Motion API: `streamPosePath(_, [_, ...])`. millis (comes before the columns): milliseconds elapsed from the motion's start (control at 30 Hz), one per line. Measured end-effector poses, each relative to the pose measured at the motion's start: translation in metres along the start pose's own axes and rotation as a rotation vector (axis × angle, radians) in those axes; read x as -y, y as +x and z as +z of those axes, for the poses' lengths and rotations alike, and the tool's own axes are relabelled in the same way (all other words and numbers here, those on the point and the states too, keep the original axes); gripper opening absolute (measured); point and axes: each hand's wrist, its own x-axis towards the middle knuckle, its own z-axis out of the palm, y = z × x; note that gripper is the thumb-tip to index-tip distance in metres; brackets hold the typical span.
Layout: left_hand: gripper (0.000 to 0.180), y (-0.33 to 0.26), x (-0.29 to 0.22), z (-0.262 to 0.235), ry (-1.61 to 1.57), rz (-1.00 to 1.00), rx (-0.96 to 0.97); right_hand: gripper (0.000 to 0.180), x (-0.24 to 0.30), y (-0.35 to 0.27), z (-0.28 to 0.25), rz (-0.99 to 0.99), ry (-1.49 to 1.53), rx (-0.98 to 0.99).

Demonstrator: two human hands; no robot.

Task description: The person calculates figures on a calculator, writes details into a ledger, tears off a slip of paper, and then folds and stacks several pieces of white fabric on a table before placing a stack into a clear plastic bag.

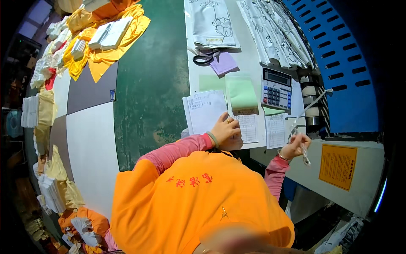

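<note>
My left hand (227, 132), with a ring and bracelets, lies at the table's near edge over papers. Its fingers are curled, and whatever may be under them is hidden. Beside its fingertips is a handwritten white sheet (205, 111); a printed form (248, 128) lies just right of it. My right hand (295, 146) is closed on a white cord (311, 104) near the right edge. The cord runs up to the slotted blue panel (353, 84), and a loose tangle of it hangs below my fingers.
On the table are a calculator (275, 89), a green notepad (241, 92), purple notes (224, 63), black-handled scissors (204, 59) and folded printed white cloth (213, 23). A grey cabinet (363, 169) stands at the right. Piles of yellow and white cloth (112, 34) lie far left.
</note>
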Motion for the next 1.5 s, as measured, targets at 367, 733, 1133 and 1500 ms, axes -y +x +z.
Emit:
streamPosePath(367, [0.021,-0.002,0.003,-0.005,-0.157,-0.024,0.035,0.016,0.009,0.019,-0.021,-0.084,-0.065,-0.143])
streamPosePath(733, [0.017,0.003,0.005,-0.008,-0.24,-0.022,0.005,0.045,-0.01,0.07,-0.045,-0.455,-0.417,0.084])
streamPosePath(1133, [0.018,0.006,0.0,-0.015,-0.228,-0.024,0.043,0.037,-0.064,0.051,0.008,-0.561,-0.639,0.633])
streamPosePath(1500, [0.017,0.006,0.001,-0.015,-0.252,-0.055,0.062,0.035,-0.09,0.048,0.056,-0.62,-0.665,0.72])
